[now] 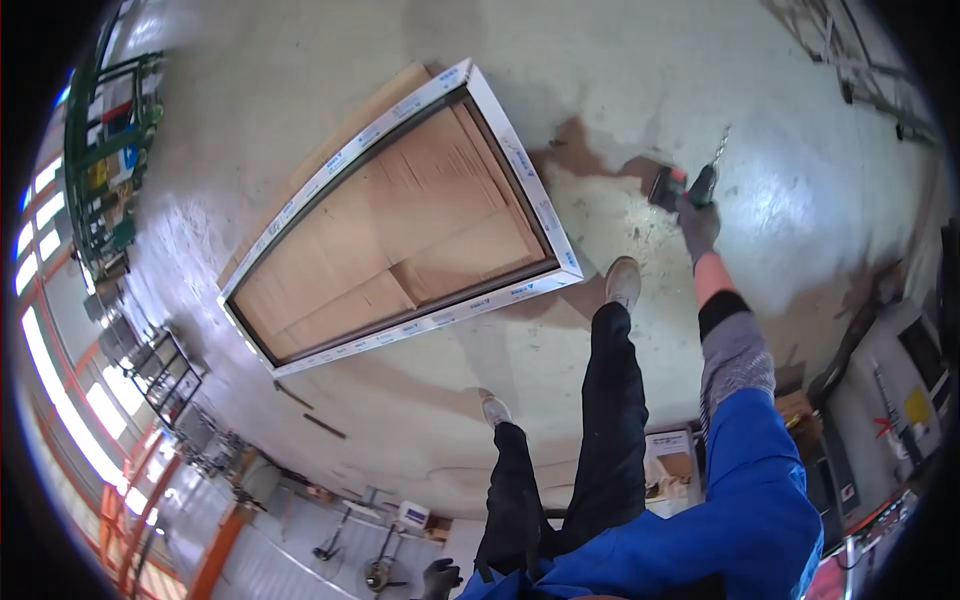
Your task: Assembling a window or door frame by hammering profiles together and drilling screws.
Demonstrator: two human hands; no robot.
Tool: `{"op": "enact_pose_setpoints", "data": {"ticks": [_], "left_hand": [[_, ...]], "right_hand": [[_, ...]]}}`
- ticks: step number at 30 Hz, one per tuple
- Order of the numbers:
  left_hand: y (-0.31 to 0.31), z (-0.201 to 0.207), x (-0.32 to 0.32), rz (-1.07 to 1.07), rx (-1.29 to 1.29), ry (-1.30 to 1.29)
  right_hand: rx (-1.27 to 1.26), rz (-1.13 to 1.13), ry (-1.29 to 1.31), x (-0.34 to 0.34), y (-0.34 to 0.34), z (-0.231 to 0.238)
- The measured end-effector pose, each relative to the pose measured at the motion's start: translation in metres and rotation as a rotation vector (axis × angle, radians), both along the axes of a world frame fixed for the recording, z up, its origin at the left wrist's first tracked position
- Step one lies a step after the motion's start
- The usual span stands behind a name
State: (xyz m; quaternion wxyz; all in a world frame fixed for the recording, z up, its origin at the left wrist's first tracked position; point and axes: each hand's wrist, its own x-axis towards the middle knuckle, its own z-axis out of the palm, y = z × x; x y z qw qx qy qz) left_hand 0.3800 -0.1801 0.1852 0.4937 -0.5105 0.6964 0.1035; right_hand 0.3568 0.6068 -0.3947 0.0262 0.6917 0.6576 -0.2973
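My right hand [697,226], in a grey glove, reaches out ahead and grips a cordless drill [684,186] with a long bit [719,148] pointing away over the concrete floor. My left hand [438,578], in a dark glove, hangs low by my side at the lower edge, holding nothing, fingers loosely apart. A white window frame [520,165] lies flat on sheets of brown cardboard [400,230] on the floor, left of the drill. My legs in black trousers and both light shoes [622,282] are mid-stride just right of the frame's near corner.
A green rack [108,150] with coloured items stands at the far left, and metal trolleys [165,370] line the window wall. A ladder [860,70] lies at the top right. A grey machine [900,390] and a cardboard box [672,462] stand at the right.
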Motion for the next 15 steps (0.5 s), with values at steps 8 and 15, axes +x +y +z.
{"op": "enact_pose_setpoints", "data": {"ticks": [8,15], "left_hand": [[0.083,-0.052,-0.065,-0.2,0.381,0.628],[0.034,-0.034,-0.215,0.113,0.825,1.015]], "right_hand": [[-0.477,0.722,0.207,-0.114,-0.263,0.306],[-0.728,1.478,0.414,-0.216,-0.552,0.528]]}}
